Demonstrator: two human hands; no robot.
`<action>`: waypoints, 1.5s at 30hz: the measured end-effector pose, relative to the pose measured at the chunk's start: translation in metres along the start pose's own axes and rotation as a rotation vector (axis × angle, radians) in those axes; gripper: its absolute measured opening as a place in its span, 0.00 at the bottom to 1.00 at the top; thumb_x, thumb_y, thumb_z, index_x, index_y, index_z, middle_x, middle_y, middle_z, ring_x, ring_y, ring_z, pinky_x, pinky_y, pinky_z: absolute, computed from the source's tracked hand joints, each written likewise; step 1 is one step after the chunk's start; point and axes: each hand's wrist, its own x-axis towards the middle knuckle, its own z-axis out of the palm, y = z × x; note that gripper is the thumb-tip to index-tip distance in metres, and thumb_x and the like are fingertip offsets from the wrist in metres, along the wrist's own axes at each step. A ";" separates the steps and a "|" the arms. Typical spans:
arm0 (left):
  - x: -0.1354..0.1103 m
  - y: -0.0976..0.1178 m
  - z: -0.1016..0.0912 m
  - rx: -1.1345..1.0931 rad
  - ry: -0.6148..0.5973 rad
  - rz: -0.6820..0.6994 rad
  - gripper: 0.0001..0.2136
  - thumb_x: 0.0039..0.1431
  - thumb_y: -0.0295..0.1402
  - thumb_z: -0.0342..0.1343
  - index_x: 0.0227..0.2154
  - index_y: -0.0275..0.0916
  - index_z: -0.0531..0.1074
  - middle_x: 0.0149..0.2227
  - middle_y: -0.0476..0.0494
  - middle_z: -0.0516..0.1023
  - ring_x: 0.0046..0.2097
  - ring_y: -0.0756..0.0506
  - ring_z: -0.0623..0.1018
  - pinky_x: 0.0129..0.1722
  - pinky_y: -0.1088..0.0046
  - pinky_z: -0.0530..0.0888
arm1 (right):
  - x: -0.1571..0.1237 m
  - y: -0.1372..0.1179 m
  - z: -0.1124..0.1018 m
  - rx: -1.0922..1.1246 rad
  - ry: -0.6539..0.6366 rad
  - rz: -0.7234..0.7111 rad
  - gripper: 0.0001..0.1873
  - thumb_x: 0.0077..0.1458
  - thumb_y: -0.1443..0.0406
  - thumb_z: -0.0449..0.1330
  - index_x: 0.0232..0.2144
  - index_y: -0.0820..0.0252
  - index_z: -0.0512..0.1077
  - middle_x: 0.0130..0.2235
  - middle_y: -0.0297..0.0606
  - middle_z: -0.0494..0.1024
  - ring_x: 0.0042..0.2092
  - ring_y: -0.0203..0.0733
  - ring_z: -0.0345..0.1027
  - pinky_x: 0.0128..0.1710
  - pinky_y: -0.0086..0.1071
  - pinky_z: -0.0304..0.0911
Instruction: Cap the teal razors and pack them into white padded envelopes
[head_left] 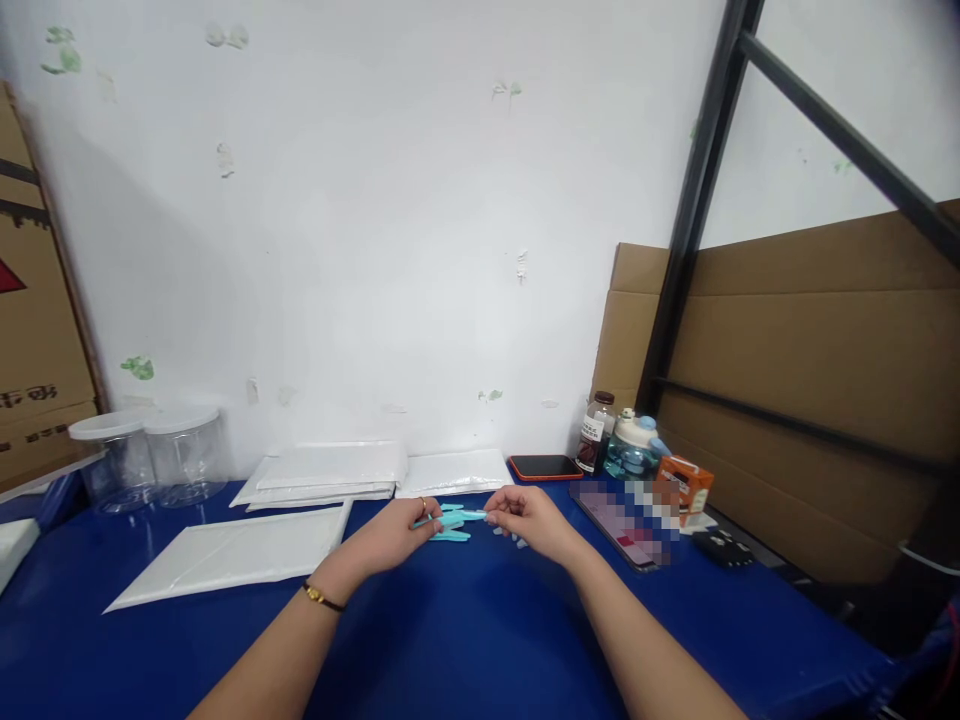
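Over the blue table [465, 620], my left hand [401, 530] is closed around the near end of a slim turquoise plastic stick [469, 515], shaped like a small facial razor. The thumb and fingers of my right hand [529, 520] pinch its pale right tip. Whether that tip is a separate cap, I cannot tell. More turquoise sticks [452, 537] lie just below and behind the held one, partly covered by my left fingers. Small translucent pieces [520, 543] rest on the table beneath my right hand.
White padded mailers [322, 468] are stacked at the back, and a single mailer [240, 550] lies left. Two clear jars [187, 455] stand far left. Rightward are an orange-cased phone [546, 467], a dark bottle [595, 432], a teal jug [631, 450], another phone [611, 525] and an orange box [684, 488].
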 end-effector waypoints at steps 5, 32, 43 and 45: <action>0.000 -0.003 0.000 -0.018 0.012 0.013 0.15 0.55 0.45 0.44 0.31 0.40 0.68 0.24 0.53 0.63 0.28 0.50 0.62 0.28 0.77 0.58 | 0.003 0.002 -0.001 0.110 0.029 -0.022 0.16 0.46 0.55 0.62 0.32 0.62 0.72 0.26 0.34 0.74 0.26 0.33 0.67 0.26 0.27 0.62; -0.005 0.013 0.020 -0.016 -0.301 -0.011 0.11 0.47 0.41 0.52 0.28 0.40 0.72 0.24 0.51 0.71 0.26 0.50 0.68 0.24 0.78 0.62 | -0.008 0.003 -0.033 -0.221 -0.098 0.006 0.10 0.48 0.61 0.60 0.29 0.63 0.75 0.25 0.35 0.75 0.26 0.34 0.65 0.25 0.25 0.58; 0.004 -0.017 0.015 0.403 0.136 -0.065 0.07 0.50 0.32 0.51 0.33 0.41 0.71 0.37 0.45 0.73 0.39 0.45 0.72 0.38 0.73 0.65 | -0.010 0.020 -0.037 -0.610 -0.155 0.141 0.05 0.38 0.72 0.62 0.23 0.61 0.73 0.31 0.35 0.74 0.29 0.35 0.65 0.26 0.24 0.56; 0.005 -0.021 0.016 0.398 0.119 -0.063 0.05 0.51 0.30 0.50 0.30 0.41 0.70 0.36 0.45 0.73 0.37 0.46 0.72 0.36 0.73 0.64 | -0.010 0.019 -0.033 -0.532 -0.151 0.119 0.04 0.39 0.72 0.61 0.23 0.61 0.71 0.29 0.34 0.74 0.29 0.35 0.65 0.26 0.25 0.56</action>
